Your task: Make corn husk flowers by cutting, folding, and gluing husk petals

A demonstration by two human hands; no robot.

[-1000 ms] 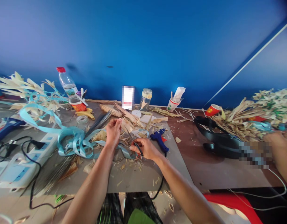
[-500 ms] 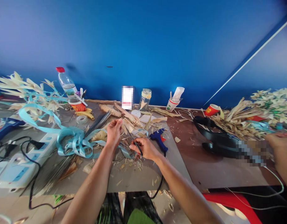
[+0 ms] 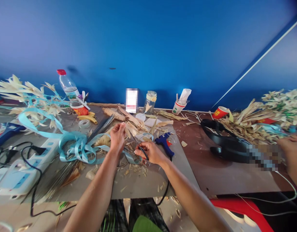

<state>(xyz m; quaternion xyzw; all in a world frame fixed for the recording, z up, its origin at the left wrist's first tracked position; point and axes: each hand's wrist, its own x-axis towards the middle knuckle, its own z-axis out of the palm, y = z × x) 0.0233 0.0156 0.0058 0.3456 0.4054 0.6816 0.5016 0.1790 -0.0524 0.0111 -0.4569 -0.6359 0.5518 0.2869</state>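
Observation:
My left hand (image 3: 117, 137) is closed in a pinch above the middle of the littered worktop. A small pale piece of corn husk (image 3: 127, 131) shows at its fingertips, mostly hidden by the fingers. Scissors (image 3: 143, 152) with dark handles are gripped in my right hand (image 3: 152, 152), their blades slanting up and left toward the husk. Below and around both hands lie husk scraps (image 3: 138, 170). Light-blue ribbon (image 3: 77, 145) lies in loops left of my left hand, beside a bundle of thin wires (image 3: 101, 127). A blue glue gun (image 3: 164, 143) rests right of the scissors.
A white power strip (image 3: 29, 170) with black cords lies at left. Along the wall stand a plastic bottle (image 3: 69, 85), a glass jar (image 3: 150, 102) and paper cups (image 3: 178, 108). A black headset-like object (image 3: 225, 145) lies at right, near another person's hand (image 3: 292, 145).
Both hands stay almost in place, the left fingertips shifting very slightly left. The scissors are still in my right hand. The other person's hand at right moves slightly.

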